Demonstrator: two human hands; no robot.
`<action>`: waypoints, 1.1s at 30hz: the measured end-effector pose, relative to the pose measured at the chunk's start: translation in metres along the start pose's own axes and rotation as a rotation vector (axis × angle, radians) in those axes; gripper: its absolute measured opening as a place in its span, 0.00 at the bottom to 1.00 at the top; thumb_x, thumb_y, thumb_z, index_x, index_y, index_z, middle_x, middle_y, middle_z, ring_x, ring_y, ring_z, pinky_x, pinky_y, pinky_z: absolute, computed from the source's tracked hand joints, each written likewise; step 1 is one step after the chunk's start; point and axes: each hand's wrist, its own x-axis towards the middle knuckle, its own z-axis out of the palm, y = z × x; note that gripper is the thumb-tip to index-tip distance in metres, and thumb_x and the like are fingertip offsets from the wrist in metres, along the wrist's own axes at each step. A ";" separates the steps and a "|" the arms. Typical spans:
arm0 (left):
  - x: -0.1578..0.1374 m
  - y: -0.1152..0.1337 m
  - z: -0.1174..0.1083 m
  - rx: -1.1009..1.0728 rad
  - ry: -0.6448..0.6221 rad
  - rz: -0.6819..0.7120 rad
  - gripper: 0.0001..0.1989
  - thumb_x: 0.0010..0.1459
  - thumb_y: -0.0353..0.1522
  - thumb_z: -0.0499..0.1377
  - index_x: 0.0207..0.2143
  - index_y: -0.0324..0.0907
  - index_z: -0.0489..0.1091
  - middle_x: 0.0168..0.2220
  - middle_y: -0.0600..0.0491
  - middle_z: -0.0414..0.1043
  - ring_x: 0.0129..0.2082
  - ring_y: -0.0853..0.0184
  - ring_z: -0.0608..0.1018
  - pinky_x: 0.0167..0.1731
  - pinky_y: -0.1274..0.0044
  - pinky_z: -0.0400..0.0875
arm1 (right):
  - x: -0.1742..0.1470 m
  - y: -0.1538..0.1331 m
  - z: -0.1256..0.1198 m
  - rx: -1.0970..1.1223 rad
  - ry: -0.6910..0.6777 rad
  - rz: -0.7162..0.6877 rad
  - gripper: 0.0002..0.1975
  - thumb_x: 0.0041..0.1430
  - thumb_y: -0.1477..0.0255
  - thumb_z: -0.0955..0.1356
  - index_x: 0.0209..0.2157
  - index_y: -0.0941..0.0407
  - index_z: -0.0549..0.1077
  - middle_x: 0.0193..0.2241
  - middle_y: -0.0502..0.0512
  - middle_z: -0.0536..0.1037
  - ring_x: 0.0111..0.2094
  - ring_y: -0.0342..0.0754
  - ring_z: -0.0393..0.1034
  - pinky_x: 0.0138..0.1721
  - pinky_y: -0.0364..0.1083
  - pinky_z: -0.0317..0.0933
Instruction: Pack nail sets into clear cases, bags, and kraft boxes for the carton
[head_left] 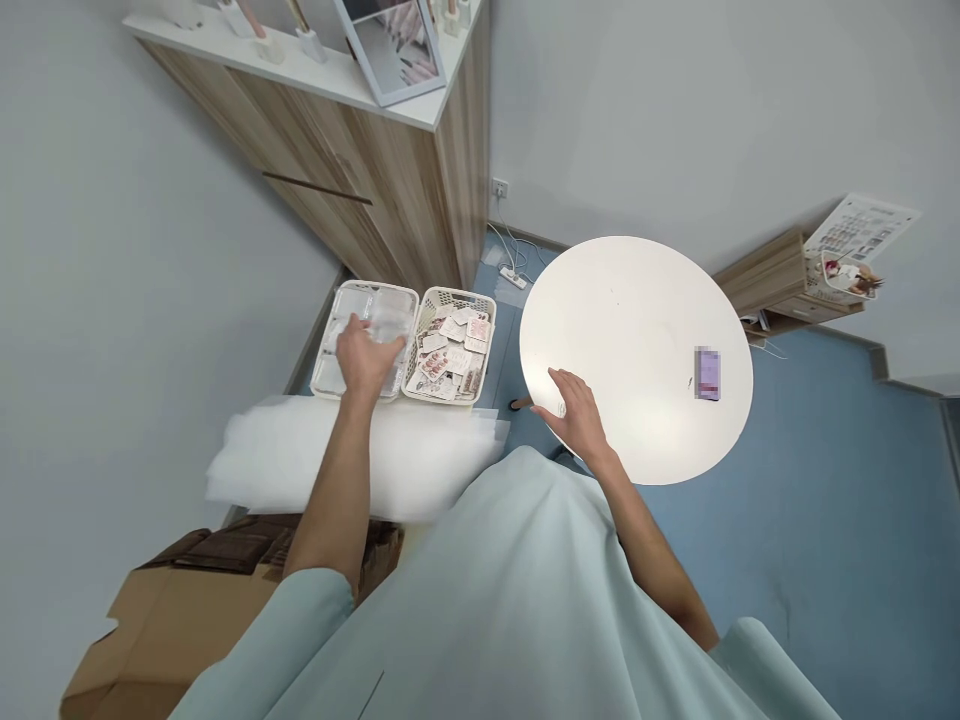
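Observation:
My left hand [364, 355] is over a white basket [321, 378] of clear plastic boxes [391, 308]. Its thumb points away from the fingers, and I see nothing held between them; whether the fingertips touch a box cannot be made out. To the right of that basket stands a second white basket [487, 372], filled with small printed cards [456, 358], some showing nail pictures. My right hand [576, 415] hovers at the near left edge of the round white table [637, 330], fingers spread and nothing in them.
A purple item, blurred out [707, 373], lies on the table's right side. White plastic wrap [420, 460] and cardboard [202, 620] are at the lower left. A wooden cabinet [390, 170] stands behind the baskets. A power strip [513, 278] with cables lies on the blue floor.

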 end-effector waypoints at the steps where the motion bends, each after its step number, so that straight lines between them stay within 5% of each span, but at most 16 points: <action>1: -0.012 0.013 0.007 -0.030 -0.006 0.008 0.39 0.53 0.41 0.71 0.63 0.33 0.65 0.59 0.38 0.75 0.59 0.48 0.76 0.63 0.59 0.67 | -0.001 0.000 -0.004 0.063 0.013 0.018 0.31 0.70 0.52 0.70 0.68 0.50 0.69 0.64 0.63 0.75 0.67 0.64 0.66 0.67 0.66 0.62; 8: -0.135 0.114 0.078 -0.379 -0.208 0.172 0.45 0.52 0.42 0.74 0.69 0.43 0.64 0.59 0.45 0.78 0.56 0.56 0.80 0.58 0.66 0.74 | -0.009 0.014 -0.028 0.715 0.075 0.398 0.22 0.63 0.53 0.74 0.53 0.50 0.77 0.50 0.58 0.84 0.52 0.56 0.80 0.55 0.58 0.74; 13: -0.202 0.166 0.125 -0.447 -0.272 0.274 0.46 0.53 0.42 0.74 0.70 0.42 0.63 0.60 0.44 0.77 0.57 0.54 0.79 0.59 0.63 0.73 | -0.023 0.049 -0.047 0.861 0.180 0.560 0.23 0.55 0.54 0.79 0.44 0.52 0.74 0.46 0.58 0.84 0.46 0.53 0.80 0.47 0.53 0.76; 26: -0.288 0.233 0.189 -0.315 -0.348 0.323 0.46 0.56 0.44 0.73 0.72 0.46 0.60 0.62 0.43 0.75 0.59 0.50 0.76 0.60 0.60 0.71 | -0.076 0.130 -0.088 0.920 0.354 0.740 0.20 0.54 0.56 0.79 0.37 0.52 0.71 0.38 0.54 0.82 0.42 0.52 0.79 0.48 0.52 0.74; 33: -0.308 0.248 0.188 -0.523 -0.563 0.098 0.35 0.61 0.48 0.68 0.67 0.45 0.68 0.57 0.46 0.81 0.56 0.54 0.81 0.63 0.59 0.71 | -0.085 0.177 -0.110 0.992 0.383 0.763 0.21 0.57 0.55 0.77 0.40 0.51 0.68 0.38 0.52 0.82 0.38 0.50 0.81 0.46 0.51 0.73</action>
